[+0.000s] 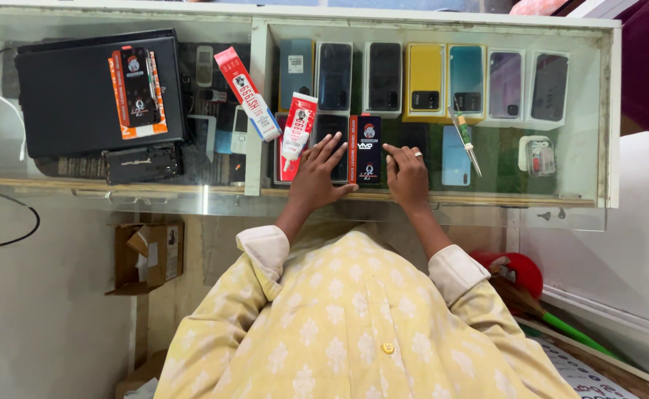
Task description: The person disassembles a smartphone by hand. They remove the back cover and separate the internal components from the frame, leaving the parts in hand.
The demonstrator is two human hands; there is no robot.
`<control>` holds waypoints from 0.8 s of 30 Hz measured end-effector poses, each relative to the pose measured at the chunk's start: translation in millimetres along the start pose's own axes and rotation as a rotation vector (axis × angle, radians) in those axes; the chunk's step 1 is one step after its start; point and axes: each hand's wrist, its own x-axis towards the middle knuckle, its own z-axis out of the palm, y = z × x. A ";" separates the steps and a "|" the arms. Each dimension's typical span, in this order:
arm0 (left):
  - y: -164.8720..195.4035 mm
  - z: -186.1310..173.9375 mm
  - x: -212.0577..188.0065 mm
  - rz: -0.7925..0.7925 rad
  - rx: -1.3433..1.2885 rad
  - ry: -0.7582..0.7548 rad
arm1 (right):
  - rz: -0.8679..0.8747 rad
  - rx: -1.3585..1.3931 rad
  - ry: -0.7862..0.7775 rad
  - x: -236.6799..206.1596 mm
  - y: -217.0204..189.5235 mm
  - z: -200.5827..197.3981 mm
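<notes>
Glass counter (576, 203) over shelved phones fills the scene. Both hands rest flat and open, holding nothing: left hand (318, 171) and right hand (406, 171) flank a dark slim box (364, 149), its long axis running near-to-far, equally close to each.

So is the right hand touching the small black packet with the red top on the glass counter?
Touching. The head view shows the right hand's fingertips resting against the right edge of the small black packet with the red top, with no gap visible.

glass counter (576, 203) | on top: red-white glue tube (296, 133), dark flat packet (366, 149), screwdriver (466, 138)
</notes>
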 end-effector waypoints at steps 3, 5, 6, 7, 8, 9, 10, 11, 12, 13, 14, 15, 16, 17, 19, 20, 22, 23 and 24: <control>-1.7 2.8 7.7 -0.002 0.002 -0.006 | 0.000 0.023 0.002 5.1 1.3 -2.7; -6.4 0.9 9.7 -0.006 0.001 -0.009 | -0.044 0.037 -0.018 7.6 -3.2 -3.2; -8.1 1.3 11.3 -0.009 -0.001 -0.011 | -0.086 0.041 -0.038 7.4 -4.0 -5.5; -12.2 2.1 12.0 -0.011 -0.003 -0.013 | -0.127 0.045 -0.057 7.3 -4.9 -4.6; -16.7 3.0 12.3 -0.005 0.000 -0.013 | -0.194 0.026 -0.091 7.7 -6.1 -2.6; -22.7 6.0 13.0 0.000 0.003 -0.013 | -0.260 0.009 -0.125 8.3 -5.4 2.1; -29.0 10.5 11.9 0.003 0.005 -0.016 | -0.324 -0.006 -0.161 7.3 -4.1 8.6; -35.4 17.3 10.6 -0.003 0.003 -0.019 | -0.308 -0.044 -0.174 5.4 -0.8 16.5; -44.5 24.7 12.3 -0.007 0.002 -0.020 | -0.293 -0.083 -0.185 8.0 4.2 28.8; -52.6 34.5 12.8 -0.009 0.001 -0.019 | -0.279 -0.122 -0.193 8.2 11.0 40.8; -61.8 44.1 12.6 -0.011 -0.005 -0.019 | -0.233 -0.133 -0.155 6.6 17.2 54.5; -70.0 56.4 10.8 -0.015 -0.011 -0.019 | -0.189 -0.144 -0.117 2.4 25.7 68.7; -77.5 65.1 11.0 -0.018 -0.014 -0.016 | -0.146 -0.152 -0.077 1.4 32.6 79.3; -85.0 74.9 10.7 -0.012 -0.009 -0.010 | -0.122 -0.137 -0.067 -1.3 40.7 90.0; -97.3 91.9 8.6 -0.003 -0.004 -0.003 | -0.067 -0.109 -0.053 -9.6 54.5 107.1; -103.6 98.1 9.4 -0.004 -0.008 -0.005 | -0.064 -0.110 -0.068 -10.6 60.8 115.5; -113.7 106.7 13.3 -0.003 -0.012 -0.004 | -0.064 -0.111 -0.092 -9.1 71.1 128.8; -117.4 109.6 15.3 -0.003 -0.013 -0.007 | -0.056 -0.106 -0.094 -7.5 75.1 134.2; -120.3 111.2 18.6 -0.002 -0.012 -0.008 | -0.049 -0.101 -0.095 -4.3 78.3 138.5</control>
